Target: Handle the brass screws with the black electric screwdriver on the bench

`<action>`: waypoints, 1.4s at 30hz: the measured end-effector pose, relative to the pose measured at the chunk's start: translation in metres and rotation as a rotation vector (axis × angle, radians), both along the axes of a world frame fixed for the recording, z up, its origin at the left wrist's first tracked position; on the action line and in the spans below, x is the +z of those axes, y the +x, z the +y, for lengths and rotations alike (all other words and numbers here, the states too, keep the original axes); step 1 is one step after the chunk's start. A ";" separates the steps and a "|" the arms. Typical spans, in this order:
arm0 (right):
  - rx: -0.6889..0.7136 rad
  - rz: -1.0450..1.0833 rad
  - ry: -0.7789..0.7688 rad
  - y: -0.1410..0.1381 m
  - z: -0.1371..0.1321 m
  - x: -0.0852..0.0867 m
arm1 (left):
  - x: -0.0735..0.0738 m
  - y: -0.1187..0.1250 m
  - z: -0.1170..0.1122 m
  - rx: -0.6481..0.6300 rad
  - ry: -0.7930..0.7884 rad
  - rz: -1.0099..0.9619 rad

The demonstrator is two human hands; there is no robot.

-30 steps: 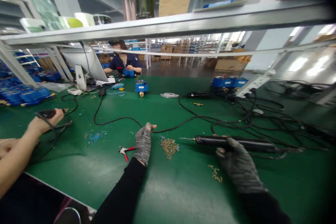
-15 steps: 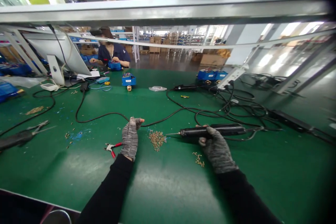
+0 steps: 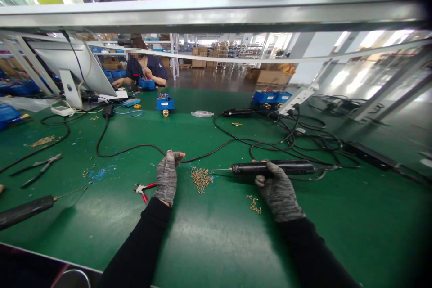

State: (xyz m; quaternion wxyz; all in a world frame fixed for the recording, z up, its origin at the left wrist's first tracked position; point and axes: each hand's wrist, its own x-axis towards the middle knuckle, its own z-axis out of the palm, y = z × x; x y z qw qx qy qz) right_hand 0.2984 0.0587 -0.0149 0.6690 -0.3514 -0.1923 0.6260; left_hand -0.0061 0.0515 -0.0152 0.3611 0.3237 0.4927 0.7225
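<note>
My right hand, in a grey fingerless glove, grips a black electric screwdriver held level, its thin bit pointing left. The tip of the bit is at the right side of a pile of small brass-coloured screws; I cannot tell whether it touches one. Left of the pile, my gloved left hand has its fingers curled closed, and what they hold, if anything, is hidden. Red-handled cutters lie just left of that wrist. A few loose screws lie below the right hand.
A second screwdriver enters from the left edge near dark pliers. Black cables loop across the green table to a power strip. Blue units stand farther back. Opposite sits a person. A shelf beam crosses above.
At the left, the second screwdriver has shifted down and right, uncovering the pliers. The person opposite has moved their hands. My own hands and screwdriver stay practically in place.
</note>
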 end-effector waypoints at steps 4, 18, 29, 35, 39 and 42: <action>-0.009 -0.011 -0.017 0.000 -0.001 0.001 | 0.000 0.000 0.000 0.006 -0.010 0.017; -0.062 -0.249 -0.007 -0.002 0.001 -0.006 | 0.004 0.003 -0.003 -0.002 -0.005 -0.001; -0.034 -0.309 0.041 -0.004 0.003 -0.010 | 0.003 0.003 -0.003 -0.008 0.000 -0.011; -0.043 -0.303 0.042 -0.002 0.004 -0.010 | 0.004 0.004 -0.004 -0.005 0.004 0.002; -0.023 -0.236 0.030 -0.003 0.002 -0.005 | 0.006 0.005 -0.004 -0.005 0.010 -0.009; -0.009 -0.175 0.010 -0.005 0.001 -0.003 | 0.007 0.004 -0.004 -0.003 0.005 -0.009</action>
